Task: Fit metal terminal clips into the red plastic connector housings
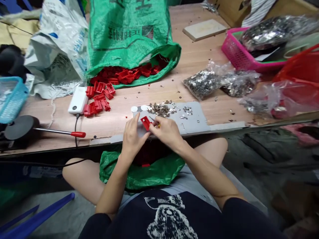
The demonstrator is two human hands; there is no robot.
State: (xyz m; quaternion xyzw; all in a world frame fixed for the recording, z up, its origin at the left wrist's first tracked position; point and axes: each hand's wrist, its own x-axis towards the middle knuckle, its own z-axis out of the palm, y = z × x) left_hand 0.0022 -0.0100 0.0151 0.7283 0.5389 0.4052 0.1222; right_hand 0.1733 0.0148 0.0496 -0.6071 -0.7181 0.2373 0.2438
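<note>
A small red plastic housing [145, 122] is between my two hands at the table's front edge. My left hand [132, 135] is on its left side, thumb and fingers spread, the thumb tip near the housing's lower end. The fingers of my right hand [166, 130] are pinched round a thin tool [157, 124] with a bit of yellow on it, close against the housing's right side. Just beyond lies a pile of small metal parts [160, 109] on a grey mat [199, 116], beside two white discs.
A green sack [132, 30] spills red housings [98, 99] onto the table. A white box [78, 100] and a red-tipped lever [78, 134] are at left. Bags of metal parts [203, 83] and a pink basket [230, 48] are at right. Another green bag [149, 176] lies on my lap.
</note>
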